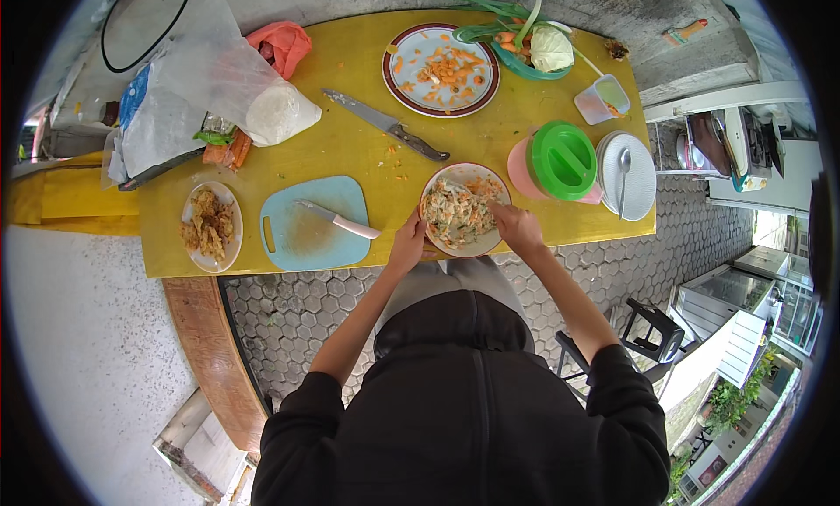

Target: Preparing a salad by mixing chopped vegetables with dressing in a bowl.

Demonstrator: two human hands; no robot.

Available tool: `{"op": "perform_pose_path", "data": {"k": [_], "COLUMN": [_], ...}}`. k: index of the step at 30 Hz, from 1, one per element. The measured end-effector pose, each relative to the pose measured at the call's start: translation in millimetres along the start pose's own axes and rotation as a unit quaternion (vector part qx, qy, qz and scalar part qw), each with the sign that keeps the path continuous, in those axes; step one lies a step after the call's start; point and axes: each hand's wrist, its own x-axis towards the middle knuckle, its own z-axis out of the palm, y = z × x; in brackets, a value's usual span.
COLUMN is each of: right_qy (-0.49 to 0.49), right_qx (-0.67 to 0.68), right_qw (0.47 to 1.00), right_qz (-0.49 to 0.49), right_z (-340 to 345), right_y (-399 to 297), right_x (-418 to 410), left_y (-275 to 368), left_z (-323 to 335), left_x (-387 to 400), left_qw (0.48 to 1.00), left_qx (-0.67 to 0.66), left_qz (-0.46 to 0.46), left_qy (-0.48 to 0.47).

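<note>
A round bowl (464,250) with a red rim stands at the near edge of the yellow table, holding a mix of chopped carrot, greens and pale batter (456,210). My left hand (409,243) grips the bowl's left rim. At its right rim, my right hand (518,229) is closed in a fist over the mix; it seems to hold a utensil, mostly hidden by the fingers and food. Left of the bowl, a small knife (338,220) with a pale handle rests on a blue cutting board (354,197). A large dark-handled knife (387,125) lies beyond the bowl.
A pink pitcher with a green lid (562,160) and stacked plates (643,184) with a spoon stand right. Fried food on a plate (223,262) is far left. Behind are a plate of carrot scraps (400,89), a vegetable basket (535,72), a plastic cup (597,102) and plastic bags (279,115).
</note>
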Motion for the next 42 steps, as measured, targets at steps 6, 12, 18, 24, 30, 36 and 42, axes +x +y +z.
{"op": "perform_pose_path", "data": {"k": [6,12,18,24,30,36,42], "right_qy": [-0.096,-0.1,-0.094,-0.068,-0.004,-0.049,-0.059], "right_qx": [0.045,0.225,0.191,0.122,0.132,0.145,0.051], "right_qw": [0.992,0.941,0.946,0.967,0.964,0.97,0.98], "right_qz": [0.069,0.233,0.247,0.213,0.232,0.19,0.183], "right_z": [-40,3,-5,-44,-13,-36,-16], "right_y": [-26,-25,-13,-38,-40,-59,-41], "right_x": [-20,-27,-30,-10,-29,-38,-32], "left_y": [-10,-3,-1,-7,0,-8,-1], "left_z": [-4,0,1,-6,-2,-6,-4], "left_x": [1,2,-1,0,1,0,3], "left_qw": [1.0,1.0,1.0,1.0,0.999,1.0,1.0], "left_qx": [-0.02,-0.002,-0.008,-0.013,-0.007,-0.028,-0.005], "left_qz": [0.013,0.0,-0.002,0.002,-0.026,0.003,-0.012], "left_qy": [-0.003,0.001,0.006,0.003,-0.02,-0.007,-0.026]}}
